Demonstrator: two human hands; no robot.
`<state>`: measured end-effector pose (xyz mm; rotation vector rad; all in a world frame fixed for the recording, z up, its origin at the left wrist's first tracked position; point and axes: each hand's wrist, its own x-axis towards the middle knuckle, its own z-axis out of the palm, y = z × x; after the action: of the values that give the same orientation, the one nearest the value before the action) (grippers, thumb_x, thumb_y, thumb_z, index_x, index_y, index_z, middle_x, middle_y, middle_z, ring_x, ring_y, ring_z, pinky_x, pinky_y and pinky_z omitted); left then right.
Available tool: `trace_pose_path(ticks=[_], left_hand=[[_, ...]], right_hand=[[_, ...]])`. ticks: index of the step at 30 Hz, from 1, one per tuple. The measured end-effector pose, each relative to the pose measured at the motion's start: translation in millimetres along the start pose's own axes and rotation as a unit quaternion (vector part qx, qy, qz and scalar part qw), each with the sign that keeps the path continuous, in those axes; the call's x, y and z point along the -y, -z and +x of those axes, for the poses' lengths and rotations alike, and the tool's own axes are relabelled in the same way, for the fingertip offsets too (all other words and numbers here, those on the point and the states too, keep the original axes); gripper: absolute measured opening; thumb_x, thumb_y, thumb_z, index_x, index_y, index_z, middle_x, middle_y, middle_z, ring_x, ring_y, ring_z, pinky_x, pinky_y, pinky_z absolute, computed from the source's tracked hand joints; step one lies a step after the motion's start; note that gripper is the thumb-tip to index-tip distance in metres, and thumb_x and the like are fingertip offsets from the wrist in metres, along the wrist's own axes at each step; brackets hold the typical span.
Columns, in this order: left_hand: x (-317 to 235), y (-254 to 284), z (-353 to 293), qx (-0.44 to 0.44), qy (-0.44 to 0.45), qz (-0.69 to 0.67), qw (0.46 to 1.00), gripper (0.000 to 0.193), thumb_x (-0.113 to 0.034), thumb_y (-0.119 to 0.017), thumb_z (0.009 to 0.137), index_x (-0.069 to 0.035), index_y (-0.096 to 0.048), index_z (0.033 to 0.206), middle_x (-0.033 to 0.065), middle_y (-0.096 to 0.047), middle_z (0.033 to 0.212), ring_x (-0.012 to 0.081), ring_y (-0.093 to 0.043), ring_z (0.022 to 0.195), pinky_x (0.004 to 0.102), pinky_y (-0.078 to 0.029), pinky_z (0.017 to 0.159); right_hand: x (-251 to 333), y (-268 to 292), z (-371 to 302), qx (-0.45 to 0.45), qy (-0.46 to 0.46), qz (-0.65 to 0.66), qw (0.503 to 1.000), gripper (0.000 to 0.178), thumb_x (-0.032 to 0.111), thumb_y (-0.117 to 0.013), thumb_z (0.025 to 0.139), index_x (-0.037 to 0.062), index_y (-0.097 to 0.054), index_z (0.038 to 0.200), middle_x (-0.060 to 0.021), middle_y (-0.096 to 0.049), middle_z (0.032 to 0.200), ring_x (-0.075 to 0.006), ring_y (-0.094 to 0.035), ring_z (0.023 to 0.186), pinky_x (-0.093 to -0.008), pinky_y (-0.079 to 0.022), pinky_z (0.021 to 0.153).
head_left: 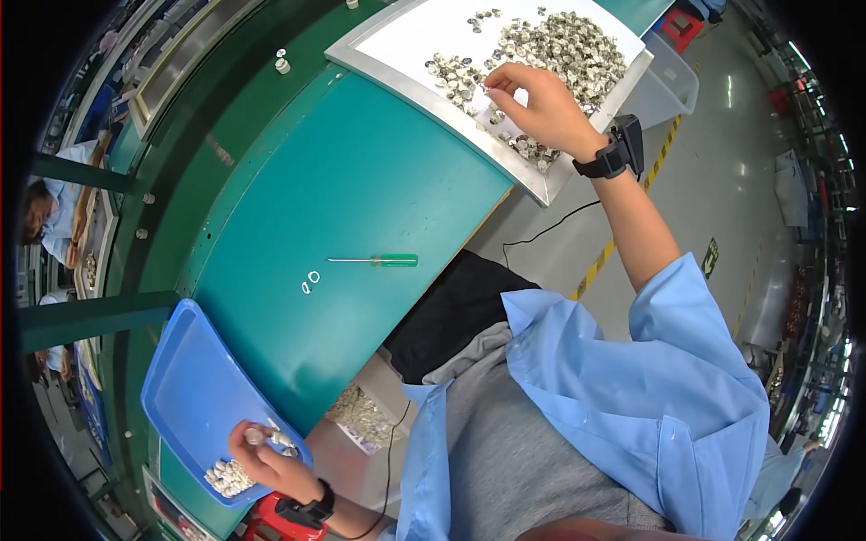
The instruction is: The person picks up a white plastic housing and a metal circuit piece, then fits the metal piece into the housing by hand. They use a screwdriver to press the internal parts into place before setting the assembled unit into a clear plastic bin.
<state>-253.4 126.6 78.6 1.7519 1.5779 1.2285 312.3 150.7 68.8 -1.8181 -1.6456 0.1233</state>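
Observation:
My left hand (276,471) is over the near end of a blue plastic tray (185,383), its fingers closed on a small round whitish part (255,436). Just below it in that tray lie a heap of small white parts (229,479) and a few slimmer pale pieces. Far off to the right, my right hand (547,110) hovers above a metal-framed white tray (397,42). Its thumb and fingertips come together in a pinch, and whatever they hold is too small to make out. Many small silvery round parts (568,56) are spread around that hand.
A green-handled screwdriver (393,261) and two small white rings (310,281) lie on the green tabletop (298,189). A conveyor belt (262,95) with scattered white parts runs along the far side. Red stools stand at the near end and the upper right.

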Motion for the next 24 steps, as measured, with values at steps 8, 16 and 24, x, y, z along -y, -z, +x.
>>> trace_pose_path(ticks=[8, 16, 24], left_hand=[[-80.5, -135.6, -9.0, 0.181, -0.021, -0.212, 0.96, 0.014, -0.015, -0.061, 0.092, -0.002, -0.056, 0.094, 0.0063, -0.051, 0.083, 0.013, -0.045, 0.072, 0.0257, -0.035, 0.064], [-145.1, -220.9, -13.5, 0.391, -0.123, -0.263, 0.873, 0.005, -0.002, -0.061, 0.093, 0.0, -0.057, 0.094, 0.0047, -0.056, 0.079, 0.0119, -0.048, 0.066, 0.0262, -0.038, 0.06], [-135.0, -234.6, -21.8, 0.441, -0.025, -0.257, 0.859, 0.006, -0.001, -0.062, 0.092, 0.001, -0.058, 0.089, 0.0073, -0.058, 0.076, 0.0159, -0.053, 0.065, 0.0287, -0.041, 0.061]], right_hand=[[-8.0, -3.8, -11.7, 0.004, 0.0, 0.059, 0.998, 0.017, 0.013, -0.065, 0.091, 0.0026, -0.068, 0.104, -0.0079, -0.069, 0.086, -0.0191, -0.065, 0.077, -0.0337, -0.049, 0.068], [-1.9, 10.5, -14.0, -0.065, -0.032, 0.065, 0.995, 0.015, 0.009, -0.064, 0.089, 0.0021, -0.068, 0.102, -0.0057, -0.069, 0.083, -0.0174, -0.063, 0.07, -0.0314, -0.049, 0.068], [-24.4, 21.2, -24.9, -0.113, -0.126, 0.212, 0.963, 0.017, 0.009, -0.061, 0.093, 0.002, -0.069, 0.107, -0.005, -0.071, 0.092, -0.0126, -0.063, 0.079, -0.0291, -0.049, 0.072]])
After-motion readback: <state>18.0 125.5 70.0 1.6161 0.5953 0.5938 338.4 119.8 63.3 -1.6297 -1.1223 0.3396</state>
